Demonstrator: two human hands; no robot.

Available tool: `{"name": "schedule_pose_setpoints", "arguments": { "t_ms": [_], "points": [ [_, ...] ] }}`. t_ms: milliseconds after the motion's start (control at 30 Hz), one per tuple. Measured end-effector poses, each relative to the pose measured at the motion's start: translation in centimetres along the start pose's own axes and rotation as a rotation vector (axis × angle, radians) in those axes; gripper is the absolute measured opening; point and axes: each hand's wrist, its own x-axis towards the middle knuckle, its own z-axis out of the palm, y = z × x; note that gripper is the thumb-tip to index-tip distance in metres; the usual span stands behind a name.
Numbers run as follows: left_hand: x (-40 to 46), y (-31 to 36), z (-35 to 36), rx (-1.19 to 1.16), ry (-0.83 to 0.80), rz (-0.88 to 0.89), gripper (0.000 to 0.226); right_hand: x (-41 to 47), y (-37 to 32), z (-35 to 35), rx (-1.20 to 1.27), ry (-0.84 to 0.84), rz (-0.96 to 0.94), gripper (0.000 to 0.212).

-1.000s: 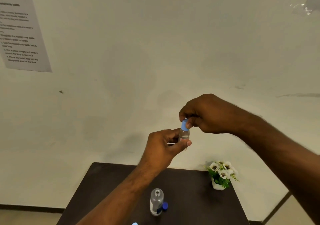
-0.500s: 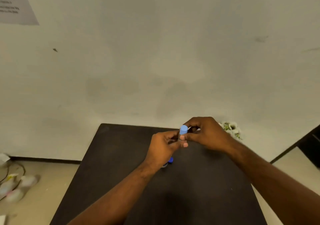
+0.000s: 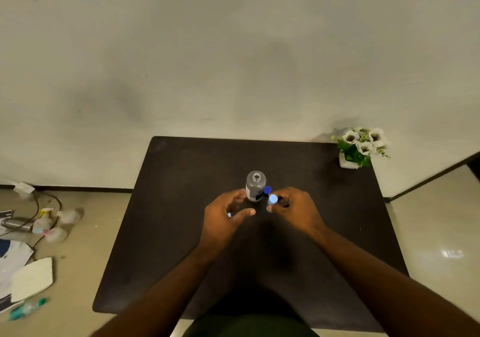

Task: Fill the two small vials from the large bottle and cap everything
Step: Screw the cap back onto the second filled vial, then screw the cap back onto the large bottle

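Setting the capped vial (image 3: 271, 203) down on the desk (image 3: 181, 206), just right of the large bottle (image 3: 255, 186); half a second ago held up between both hands in front of the wall, now lowered to the dark surface. Right hand (image 3: 296, 208) with its grip pinched narrow on the vial below the light-blue cap. Left hand (image 3: 224, 213) let go of that vial, grip wide and loosely curved, just left of the bottle; a small light-blue speck (image 3: 229, 215) behind its fingers, possibly the second vial's cap, too hidden to tell. Large bottle upright, mouth uncovered, its dark-blue cap (image 3: 267, 189) lying against its right side. Potted flowers (image 3: 359, 148) well right of the bottle, at the far corner. Judging from this: one vial filled and closed, second vial and the bottle's own cap likely pending.
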Motion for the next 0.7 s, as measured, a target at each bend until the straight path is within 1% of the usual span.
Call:
{"name": "schedule_pose_setpoints", "arguments": {
  "t_ms": [67,133,200,300,433,700],
  "points": [
    [0.3,-0.8,-0.6,-0.009,0.023,-0.018,0.053,0.2,1.1,1.6,0.005,-0.048,0.052,0.014],
    [0.9,-1.6,-1.1,0.006,0.033,-0.008,0.051,0.4,2.0,3.1,0.008,-0.076,0.092,0.018],
    [1.6,-2.4,-1.5,0.024,0.027,-0.002,0.052,0.5,2.9,4.3,0.0,-0.087,0.119,0.022],
    [2.6,-3.7,-2.2,0.043,0.001,-0.001,0.053,0.7,4.0,5.7,-0.021,-0.119,0.15,0.02],
    [3.9,-5.3,-2.5,0.051,-0.022,-0.019,0.053,0.6,5.3,6.8,-0.009,-0.107,0.195,0.025],
    [6.3,-6.2,-1.6,0.018,-0.084,-0.073,0.054,0.2,5.8,7.0,0.001,-0.101,0.174,0.032]
  ]
}}
